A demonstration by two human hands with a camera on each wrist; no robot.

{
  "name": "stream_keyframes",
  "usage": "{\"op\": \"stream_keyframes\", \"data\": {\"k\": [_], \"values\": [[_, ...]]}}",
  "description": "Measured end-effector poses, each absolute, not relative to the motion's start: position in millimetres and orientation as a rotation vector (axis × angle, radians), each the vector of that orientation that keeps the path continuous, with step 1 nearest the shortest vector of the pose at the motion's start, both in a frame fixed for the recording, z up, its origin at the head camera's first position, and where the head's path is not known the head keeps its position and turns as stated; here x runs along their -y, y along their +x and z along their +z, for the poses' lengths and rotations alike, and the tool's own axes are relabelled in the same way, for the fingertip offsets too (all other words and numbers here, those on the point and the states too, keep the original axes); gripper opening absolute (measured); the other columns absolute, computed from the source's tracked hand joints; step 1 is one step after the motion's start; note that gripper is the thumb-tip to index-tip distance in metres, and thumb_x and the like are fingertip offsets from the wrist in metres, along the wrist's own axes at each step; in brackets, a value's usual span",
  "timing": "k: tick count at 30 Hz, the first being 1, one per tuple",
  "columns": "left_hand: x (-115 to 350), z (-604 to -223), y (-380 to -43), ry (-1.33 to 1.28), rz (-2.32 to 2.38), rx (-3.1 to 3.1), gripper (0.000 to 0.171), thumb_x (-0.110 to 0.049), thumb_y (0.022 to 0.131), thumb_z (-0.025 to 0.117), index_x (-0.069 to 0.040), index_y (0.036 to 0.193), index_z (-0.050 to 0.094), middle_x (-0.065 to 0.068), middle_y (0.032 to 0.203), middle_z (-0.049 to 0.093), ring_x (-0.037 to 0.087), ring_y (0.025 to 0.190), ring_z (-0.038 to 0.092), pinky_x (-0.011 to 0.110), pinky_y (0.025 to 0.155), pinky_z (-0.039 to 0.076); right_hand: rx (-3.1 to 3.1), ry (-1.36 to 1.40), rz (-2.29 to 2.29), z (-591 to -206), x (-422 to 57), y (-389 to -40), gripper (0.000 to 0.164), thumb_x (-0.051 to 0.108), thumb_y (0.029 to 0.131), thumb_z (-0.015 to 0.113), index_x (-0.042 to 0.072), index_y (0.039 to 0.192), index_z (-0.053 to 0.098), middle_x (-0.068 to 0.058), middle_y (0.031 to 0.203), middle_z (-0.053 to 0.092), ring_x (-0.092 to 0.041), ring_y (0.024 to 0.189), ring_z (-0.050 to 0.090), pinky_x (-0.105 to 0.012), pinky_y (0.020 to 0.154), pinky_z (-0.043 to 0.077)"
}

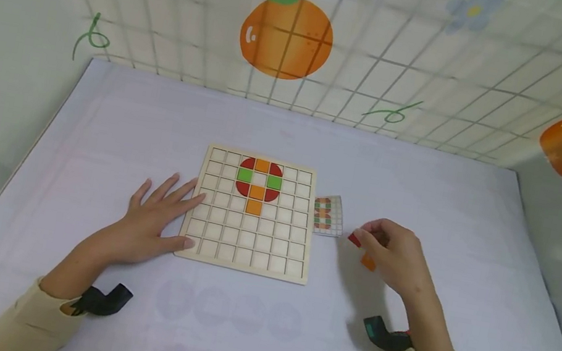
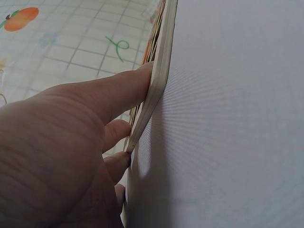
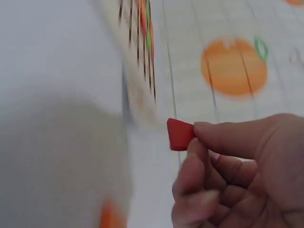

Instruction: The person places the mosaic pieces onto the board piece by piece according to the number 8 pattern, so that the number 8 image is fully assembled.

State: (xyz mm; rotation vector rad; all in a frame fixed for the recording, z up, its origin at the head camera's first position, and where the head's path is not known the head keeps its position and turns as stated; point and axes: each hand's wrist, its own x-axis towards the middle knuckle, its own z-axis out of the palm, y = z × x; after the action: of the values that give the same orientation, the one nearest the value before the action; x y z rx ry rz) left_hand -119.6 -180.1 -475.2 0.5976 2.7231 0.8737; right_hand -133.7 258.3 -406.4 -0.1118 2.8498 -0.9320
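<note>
A light wooden grid board [image 1: 231, 236] lies on the table with red, orange and green tiles set in its upper cells. Spread over its left edge, my left hand [image 1: 150, 228] rests with fingers extended; the left wrist view shows the thumb on the rim of the board [image 2: 161, 71]. To the right of the board, my right hand [image 1: 399, 256] pinches a small red tile [image 3: 180, 135] between thumb and fingertips, above the table. Below that hand lies an orange tile [image 1: 368, 262]. A pattern card [image 1: 333, 216] sticks out from the board's right edge.
The white table [image 1: 157, 110] stretches around the board. Behind it hangs a gridded backdrop [image 1: 183, 26] with printed oranges. Black straps [image 1: 105, 299] are on both wrists.
</note>
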Motion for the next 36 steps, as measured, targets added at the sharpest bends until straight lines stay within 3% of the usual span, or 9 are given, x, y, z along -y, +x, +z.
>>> {"op": "stream_keyframes", "data": {"k": [7, 15, 28, 36], "values": [[183, -478, -121, 0.613, 0.878, -2.722, 0.084, -0.037, 0.095, 0.076, -0.020, 0.166, 0.034, 0.006, 0.175, 0.015, 0.033, 0.160, -0.005, 0.064, 0.119, -0.013, -2.709, -0.373, -0.975, -413, -176, -170, 0.010, 0.016, 0.104, 0.066, 0.006, 0.103, 0.069, -0.004, 0.088, 0.068, -0.022, 0.081, 0.059, -0.035, 0.070, 0.051], [182, -478, -120, 0.613, 0.890, -2.717, 0.084, -0.036, 0.095, 0.077, -0.019, 0.165, 0.035, 0.007, 0.175, 0.016, 0.034, 0.160, -0.005, 0.063, 0.119, -0.013, -2.682, -0.533, -0.880, -429, -133, -192, 0.009, 0.015, 0.102, 0.068, 0.009, 0.099, 0.072, 0.000, 0.089, 0.070, -0.020, 0.082, 0.061, -0.036, 0.076, 0.052], [186, -481, -121, 0.611, 0.877, -2.732, 0.084, -0.036, 0.095, 0.077, -0.019, 0.165, 0.035, 0.007, 0.175, 0.016, 0.034, 0.160, -0.005, 0.064, 0.119, -0.013, -2.821, -0.547, -0.843, -442, -118, -183, 0.005, 0.014, 0.100, 0.073, 0.011, 0.097, 0.069, 0.001, 0.085, 0.068, -0.018, 0.076, 0.058, -0.032, 0.068, 0.051], [184, -483, -121, 0.617, 0.864, -2.736, 0.085, -0.037, 0.095, 0.077, -0.020, 0.166, 0.034, 0.006, 0.175, 0.015, 0.033, 0.160, -0.005, 0.063, 0.120, -0.013, -2.834, -0.457, -0.865, -433, -168, -160, 0.005, 0.012, 0.101, 0.070, 0.008, 0.103, 0.069, -0.003, 0.090, 0.067, -0.021, 0.081, 0.057, -0.035, 0.070, 0.050]]}}
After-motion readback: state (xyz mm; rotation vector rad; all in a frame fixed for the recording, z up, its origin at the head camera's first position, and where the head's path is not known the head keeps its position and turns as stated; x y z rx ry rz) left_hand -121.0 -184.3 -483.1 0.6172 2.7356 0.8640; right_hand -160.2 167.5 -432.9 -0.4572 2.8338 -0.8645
